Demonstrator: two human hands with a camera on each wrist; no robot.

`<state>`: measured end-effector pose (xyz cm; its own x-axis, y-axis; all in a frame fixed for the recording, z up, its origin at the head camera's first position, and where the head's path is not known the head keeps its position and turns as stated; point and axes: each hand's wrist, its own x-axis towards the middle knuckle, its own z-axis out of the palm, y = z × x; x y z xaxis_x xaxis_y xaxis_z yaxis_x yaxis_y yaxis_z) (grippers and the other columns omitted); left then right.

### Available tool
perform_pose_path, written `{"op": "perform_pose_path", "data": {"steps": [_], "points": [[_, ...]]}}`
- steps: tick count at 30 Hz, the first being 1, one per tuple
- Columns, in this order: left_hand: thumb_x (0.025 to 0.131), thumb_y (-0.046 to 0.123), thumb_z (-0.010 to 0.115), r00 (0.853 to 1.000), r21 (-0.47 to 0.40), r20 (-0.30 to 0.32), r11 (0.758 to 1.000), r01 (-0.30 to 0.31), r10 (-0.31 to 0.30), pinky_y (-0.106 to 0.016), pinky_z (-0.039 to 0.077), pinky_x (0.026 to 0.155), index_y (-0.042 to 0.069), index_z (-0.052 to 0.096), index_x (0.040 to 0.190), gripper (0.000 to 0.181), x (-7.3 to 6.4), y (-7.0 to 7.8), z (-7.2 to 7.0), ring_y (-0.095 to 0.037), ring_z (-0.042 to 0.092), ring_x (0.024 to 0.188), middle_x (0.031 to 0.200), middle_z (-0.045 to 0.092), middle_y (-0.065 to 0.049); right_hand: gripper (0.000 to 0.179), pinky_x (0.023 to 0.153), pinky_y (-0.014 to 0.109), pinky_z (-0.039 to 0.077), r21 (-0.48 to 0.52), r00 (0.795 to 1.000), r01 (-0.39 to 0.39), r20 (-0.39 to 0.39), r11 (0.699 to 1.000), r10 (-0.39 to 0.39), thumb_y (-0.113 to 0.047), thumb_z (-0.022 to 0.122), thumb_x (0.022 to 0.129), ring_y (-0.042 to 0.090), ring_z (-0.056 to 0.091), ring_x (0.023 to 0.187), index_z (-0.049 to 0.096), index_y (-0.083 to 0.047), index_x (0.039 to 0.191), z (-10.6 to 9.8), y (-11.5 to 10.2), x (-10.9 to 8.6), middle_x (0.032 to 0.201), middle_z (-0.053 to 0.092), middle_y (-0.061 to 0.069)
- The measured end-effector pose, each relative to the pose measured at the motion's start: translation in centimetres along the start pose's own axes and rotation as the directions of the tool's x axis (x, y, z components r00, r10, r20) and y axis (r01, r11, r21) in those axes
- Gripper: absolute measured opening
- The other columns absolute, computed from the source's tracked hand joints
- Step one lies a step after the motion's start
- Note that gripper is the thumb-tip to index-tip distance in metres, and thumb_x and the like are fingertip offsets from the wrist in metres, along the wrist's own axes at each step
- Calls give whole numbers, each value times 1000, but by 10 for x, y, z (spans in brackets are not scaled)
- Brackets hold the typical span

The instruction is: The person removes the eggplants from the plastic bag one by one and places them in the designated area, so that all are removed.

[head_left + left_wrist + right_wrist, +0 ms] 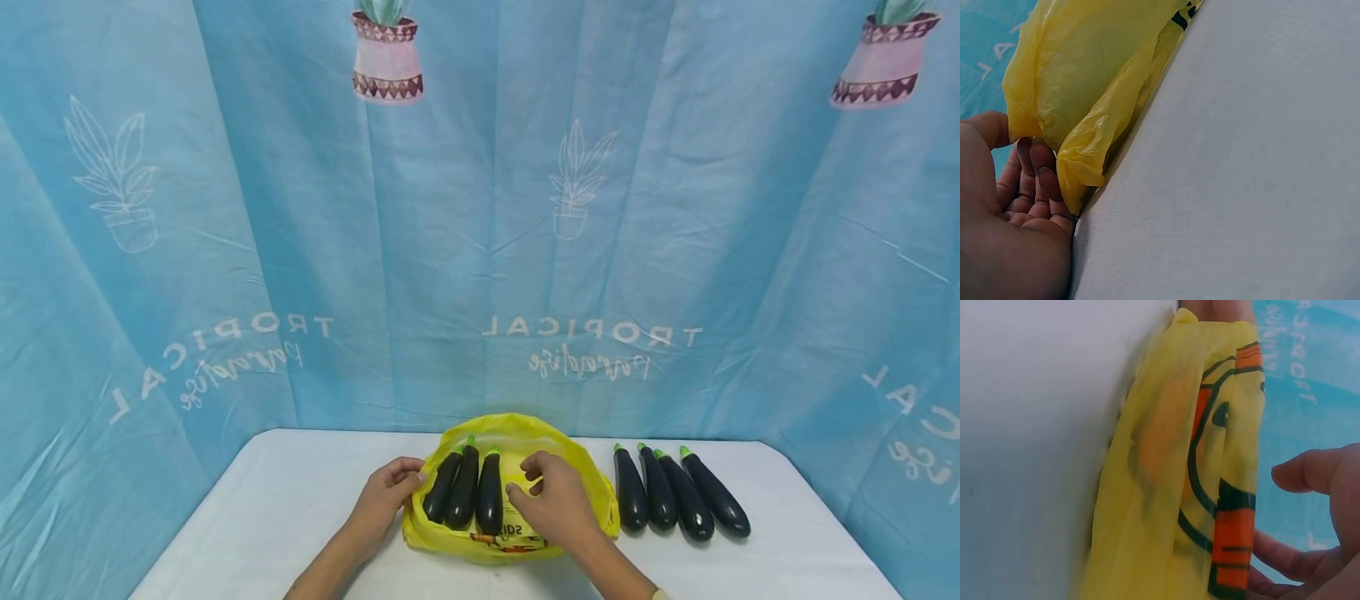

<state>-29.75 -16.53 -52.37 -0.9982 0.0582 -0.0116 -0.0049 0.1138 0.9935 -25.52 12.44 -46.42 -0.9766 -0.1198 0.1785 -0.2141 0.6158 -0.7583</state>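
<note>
A yellow plastic bag [517, 421] with printing lies spread open on the table, its rim folded out. Three dark eggplants [465, 487] rest side by side in its left half, green stems pointing away. My left hand [386, 500] pinches the bag's left rim; in the left wrist view its thumb and curled fingers [1046, 181] meet at the yellow edge. Over the right half of the bag hovers my right hand [555, 500], thumb and fingers apart with nothing between them. The right wrist view shows that thumb [1300, 472] beyond the bag's printed side [1210, 487].
To the right of the bag, several more eggplants [693, 500] lie in a row on the white table [795, 550]. A blue printed curtain [480, 250] hangs behind the table and along both sides.
</note>
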Motion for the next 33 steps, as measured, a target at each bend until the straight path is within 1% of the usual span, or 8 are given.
{"op": "perform_pose_path", "data": {"steps": [4,10,11,15,21,29,33], "points": [[101,23,69,1000,-7,0,1000,3,-3,-28,55,79,-1,66,123,33,0,0,0,-19,66,96,108,73,-9,40,76,40,57,-12,1000,2,13,1000,-2,-30,82,92,17,64,86,69,-4,119,6,-1,4,111,69,11],[102,24,68,1000,1,1,1000,0,0,-27,55,79,-1,66,124,34,-2,2,0,-17,66,96,110,73,-9,42,78,43,57,-32,1000,-25,5,999,26,-31,83,91,20,63,88,69,-4,119,14,-6,9,110,68,10],[102,24,68,1000,1,1,1000,0,0,-27,55,79,-1,65,124,34,-3,2,0,-17,65,96,110,72,-9,43,78,44,57,-33,1000,-21,4,999,21,-31,83,91,21,63,88,68,-3,119,15,-6,10,110,68,11],[101,22,68,1000,-8,0,1000,0,0,-27,56,80,-1,66,124,32,-1,0,0,-19,65,97,110,72,-9,45,78,45,57,-28,1000,-21,13,999,22,-31,83,90,23,64,90,68,-2,121,23,-6,14,111,68,11],[101,22,69,1000,-21,8,1000,-1,2,-28,55,80,-1,66,123,32,1,-2,0,-20,65,98,108,73,-9,47,76,46,57,-56,999,-36,21,998,38,-33,85,89,25,64,94,68,-3,120,33,-6,18,110,67,10],[101,22,69,1000,-19,14,1000,-16,16,-27,55,79,-2,66,124,33,0,-1,0,-19,66,96,109,73,-9,55,76,46,57,-96,996,-63,50,993,68,-37,89,85,24,63,91,66,-4,122,39,-4,20,106,67,10],[101,21,69,1000,-19,12,1000,-14,14,-27,55,79,-1,66,124,32,0,-2,-1,-19,65,96,108,73,-9,55,77,46,57,-107,996,-71,54,992,77,-37,90,83,24,64,91,66,-4,121,42,-3,20,105,67,9]]}}
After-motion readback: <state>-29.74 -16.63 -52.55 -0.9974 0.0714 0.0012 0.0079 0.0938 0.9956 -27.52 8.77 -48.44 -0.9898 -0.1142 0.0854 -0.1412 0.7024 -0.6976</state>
